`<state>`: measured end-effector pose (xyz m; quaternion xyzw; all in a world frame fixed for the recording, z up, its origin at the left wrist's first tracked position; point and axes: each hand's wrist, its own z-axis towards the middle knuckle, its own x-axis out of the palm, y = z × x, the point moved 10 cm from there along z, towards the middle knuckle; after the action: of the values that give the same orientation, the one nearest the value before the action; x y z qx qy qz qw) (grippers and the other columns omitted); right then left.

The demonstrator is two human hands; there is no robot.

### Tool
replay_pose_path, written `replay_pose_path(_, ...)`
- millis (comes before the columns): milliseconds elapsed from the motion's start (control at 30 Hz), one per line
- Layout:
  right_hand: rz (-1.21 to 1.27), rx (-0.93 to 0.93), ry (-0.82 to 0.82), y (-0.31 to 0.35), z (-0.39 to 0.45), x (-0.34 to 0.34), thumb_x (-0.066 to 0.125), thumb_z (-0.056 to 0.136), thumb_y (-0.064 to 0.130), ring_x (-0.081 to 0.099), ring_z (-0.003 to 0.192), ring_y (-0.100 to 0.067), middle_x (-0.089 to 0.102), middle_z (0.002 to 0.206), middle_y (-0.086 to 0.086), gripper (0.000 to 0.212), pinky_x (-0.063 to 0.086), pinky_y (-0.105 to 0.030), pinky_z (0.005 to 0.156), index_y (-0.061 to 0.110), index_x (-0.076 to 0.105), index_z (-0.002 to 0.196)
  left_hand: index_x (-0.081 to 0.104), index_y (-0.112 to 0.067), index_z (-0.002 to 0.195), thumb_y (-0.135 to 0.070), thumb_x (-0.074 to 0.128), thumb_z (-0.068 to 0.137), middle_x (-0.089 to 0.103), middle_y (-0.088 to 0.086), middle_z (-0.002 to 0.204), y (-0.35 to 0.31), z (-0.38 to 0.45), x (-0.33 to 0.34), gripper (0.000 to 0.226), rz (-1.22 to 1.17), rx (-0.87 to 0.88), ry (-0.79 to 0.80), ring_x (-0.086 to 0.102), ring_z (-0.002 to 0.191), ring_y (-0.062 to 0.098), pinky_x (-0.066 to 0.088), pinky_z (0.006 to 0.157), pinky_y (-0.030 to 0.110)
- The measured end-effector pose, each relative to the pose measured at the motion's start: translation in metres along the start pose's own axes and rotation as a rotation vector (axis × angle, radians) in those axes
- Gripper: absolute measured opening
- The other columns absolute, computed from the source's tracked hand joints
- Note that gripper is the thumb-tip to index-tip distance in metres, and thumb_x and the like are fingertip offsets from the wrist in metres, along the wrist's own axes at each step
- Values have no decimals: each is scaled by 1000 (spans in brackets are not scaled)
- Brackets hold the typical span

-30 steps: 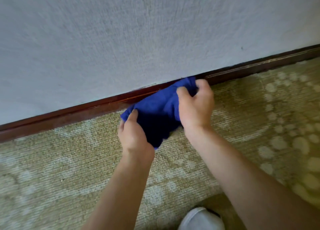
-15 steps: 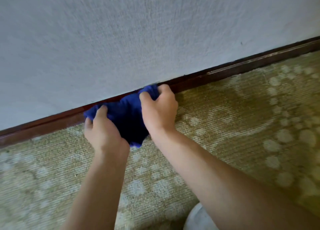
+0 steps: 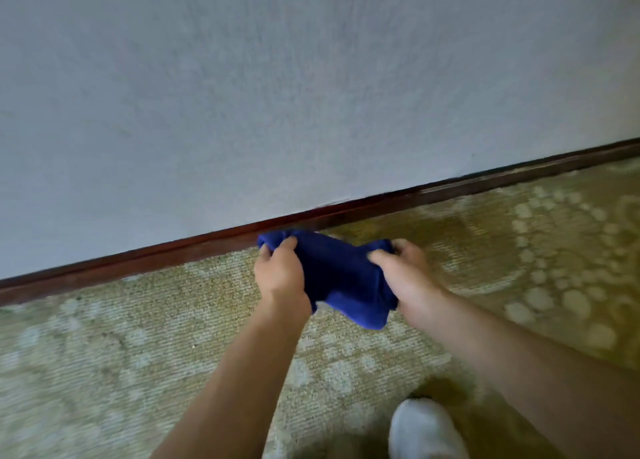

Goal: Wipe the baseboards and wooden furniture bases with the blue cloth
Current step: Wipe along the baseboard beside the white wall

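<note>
A crumpled blue cloth (image 3: 341,278) hangs between both hands just above the carpet. Its upper left corner lies at the dark wooden baseboard (image 3: 138,261), which runs slanting along the foot of the wall. My left hand (image 3: 281,275) grips the cloth's left end with curled fingers, close to the baseboard. My right hand (image 3: 403,275) grips the right end, a little off the baseboard over the carpet. The cloth's lower edge sags between my wrists.
A pale textured wall (image 3: 311,95) fills the upper half. Olive carpet with a light dotted pattern (image 3: 519,268) covers the floor. A white shoe (image 3: 424,431) shows at the bottom edge, right of centre.
Both hands have spread apart and stretched the cloth wider. My right hand has come away from the baseboard while my left stays next to it.
</note>
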<state>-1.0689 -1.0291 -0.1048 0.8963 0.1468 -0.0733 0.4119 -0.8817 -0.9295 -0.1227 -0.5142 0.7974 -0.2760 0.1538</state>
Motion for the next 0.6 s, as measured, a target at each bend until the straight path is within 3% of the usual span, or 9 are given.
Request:
replay_pose_path(67,41,15,-2,1,3,-9,60,84,3,59,62,-21,63,71,-6,10,45,-23,52,12,60,82,61,-19,100,-17,55,98,65,16,109,4,-8,7,6,35,21,52,62,105,36,49,93,52)
replay_pose_path(133,135,-34,-25,13,21,-23,61,80,3,62,68,-26,65,76,-12,11,47,-29,60,5,65,90,60,-20,91,-17,53,100,65,16,102,11,-11,21,12,70,38,111,63,99,38,47,83,52)
replay_pose_path(233,212,-68,-87,14,56,-54,64,79,4,63,69,-24,65,77,-10,20,49,-28,63,4,65,99,60,-24,118,-21,50,101,66,17,122,47,-1,49,19,116,20,140,64,109,42,45,97,66)
replay_pose_path(300,245,-71,-73,14,68,-59,66,81,4,61,69,-22,62,74,-7,17,50,-28,66,8,63,97,57,-28,122,-23,49,102,64,18,126,62,7,58,22,90,-12,149,63,111,44,45,93,72)
replay_pose_path(433,358,-15,3,5,93,-71,67,81,2,60,77,-23,60,76,-6,16,51,-35,76,14,57,82,55,-26,131,-34,47,103,61,2,129,73,23,91,30,27,-41,57,63,114,28,52,90,54)
replay_pose_path(500,394,-17,5,13,104,-79,66,82,0,57,78,-21,57,76,-6,21,48,-32,73,16,52,78,54,-22,135,-36,46,103,59,1,135,76,25,112,37,39,-68,40,60,119,26,48,99,52)
replay_pose_path(600,496,-33,-55,30,117,-114,60,84,-1,48,67,-17,49,70,-2,23,40,-21,56,16,47,75,58,-23,132,-38,56,95,65,10,129,85,11,156,40,83,-59,62,64,114,35,47,98,63)
